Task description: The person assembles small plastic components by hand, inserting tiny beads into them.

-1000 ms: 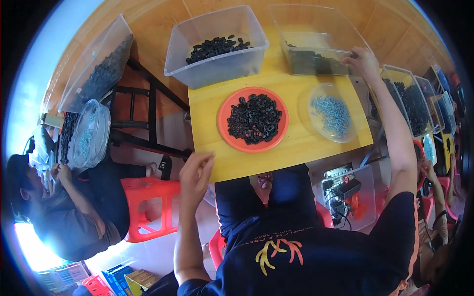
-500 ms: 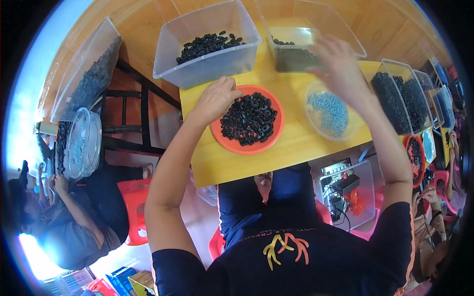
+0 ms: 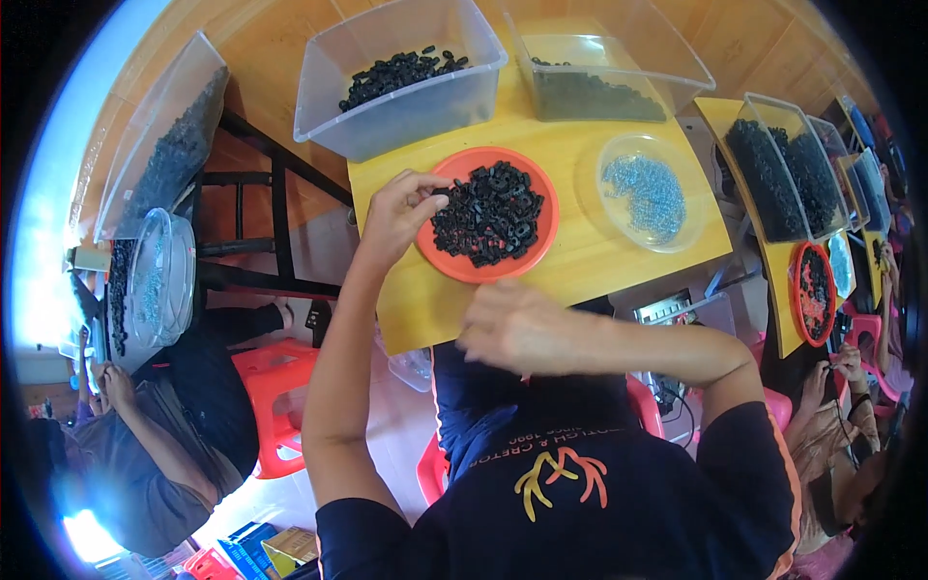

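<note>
My left hand point(image 3: 401, 211) is at the left rim of a round orange plate point(image 3: 447, 269), thumb and fingers pinched on what looks like a small black part point(image 3: 442, 191). Many small black plastic pieces point(image 3: 491, 217) are heaped on the plate. My right hand point(image 3: 517, 327) hovers over the table's front edge, just below the plate. Motion smears its fingers, so whether they hold anything is hidden. To the right of the plate, a clear round dish point(image 3: 619, 232) holds small shiny bluish pieces point(image 3: 646, 196).
Two clear plastic bins with black pieces, one at back left point(image 3: 406, 121) and one at back right point(image 3: 614, 58), border the yellow table point(image 3: 416, 314). Another table point(image 3: 781, 290) on the right carries more bins and an orange plate point(image 3: 801, 314). People sit on both sides.
My right hand has swung from the back-right bin down and left to the table's front edge. My left hand stays by the plate, its wrist turned slightly and pinch more visible.
</note>
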Motion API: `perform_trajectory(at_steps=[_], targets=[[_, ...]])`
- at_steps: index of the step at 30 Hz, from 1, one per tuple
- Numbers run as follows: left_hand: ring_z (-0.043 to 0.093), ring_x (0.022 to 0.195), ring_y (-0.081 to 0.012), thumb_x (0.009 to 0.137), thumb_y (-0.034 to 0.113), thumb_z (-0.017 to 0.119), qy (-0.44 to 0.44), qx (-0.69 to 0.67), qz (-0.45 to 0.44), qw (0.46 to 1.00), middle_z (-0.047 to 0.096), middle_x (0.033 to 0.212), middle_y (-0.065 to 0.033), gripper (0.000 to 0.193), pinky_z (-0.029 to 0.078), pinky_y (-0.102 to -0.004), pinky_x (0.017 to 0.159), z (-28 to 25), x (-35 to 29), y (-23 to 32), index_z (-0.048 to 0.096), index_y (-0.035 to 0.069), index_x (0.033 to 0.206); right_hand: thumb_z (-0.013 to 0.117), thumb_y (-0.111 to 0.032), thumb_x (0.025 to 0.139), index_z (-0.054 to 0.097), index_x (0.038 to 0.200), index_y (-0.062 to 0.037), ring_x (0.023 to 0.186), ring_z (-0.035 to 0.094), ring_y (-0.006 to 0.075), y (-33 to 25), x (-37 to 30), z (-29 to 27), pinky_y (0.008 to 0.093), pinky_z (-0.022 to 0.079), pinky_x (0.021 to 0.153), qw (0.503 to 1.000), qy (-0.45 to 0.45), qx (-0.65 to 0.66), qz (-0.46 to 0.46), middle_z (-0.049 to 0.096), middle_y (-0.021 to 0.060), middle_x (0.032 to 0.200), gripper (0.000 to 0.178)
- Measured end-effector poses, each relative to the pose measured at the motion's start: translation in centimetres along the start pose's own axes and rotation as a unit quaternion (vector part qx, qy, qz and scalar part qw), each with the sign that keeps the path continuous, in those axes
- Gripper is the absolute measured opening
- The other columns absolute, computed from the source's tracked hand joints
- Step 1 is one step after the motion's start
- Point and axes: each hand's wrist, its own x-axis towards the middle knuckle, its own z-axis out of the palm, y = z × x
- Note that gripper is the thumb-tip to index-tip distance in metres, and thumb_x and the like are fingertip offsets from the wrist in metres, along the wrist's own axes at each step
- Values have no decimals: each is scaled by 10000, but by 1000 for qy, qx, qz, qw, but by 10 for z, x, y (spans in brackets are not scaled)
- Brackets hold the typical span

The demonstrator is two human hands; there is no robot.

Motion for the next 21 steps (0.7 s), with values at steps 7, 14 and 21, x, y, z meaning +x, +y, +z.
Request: perform_trajectory(at_steps=[7, 14, 21], targets=[[592, 874, -77, 885, -26, 641, 68, -197, -92, 974, 636, 961, -14, 212, 472, -210, 805, 19, -79, 8, 635, -8, 1096, 682, -137, 828, 691, 893, -58, 820, 630, 301, 63, -41, -26, 393, 529, 708, 979, 94, -39, 177, 630, 89, 843, 103], [599, 891, -90, 875, -53, 647, 144, -272, -83, 948, 635, 981, -38, 225, 479, -215, 788, 35, -111, 4, 581, 5, 1083, 684, -158, 820, 703, 920, -75, 835, 615, 276, 75, -10, -7, 394, 515, 713, 979, 43, -29, 199, 604, 82, 859, 131], [593, 861, -78, 868, -9, 680, 142, -283, -125, 940, 633, 961, -30, 238, 481, -210, 780, 54, -117, 5, 587, 14, 1086, 730, -299, 778, 692, 926, -68, 884, 539, 268, 64, 3, 6, 381, 486, 754, 982, -26, -111, 153, 564, 77, 941, 276]])
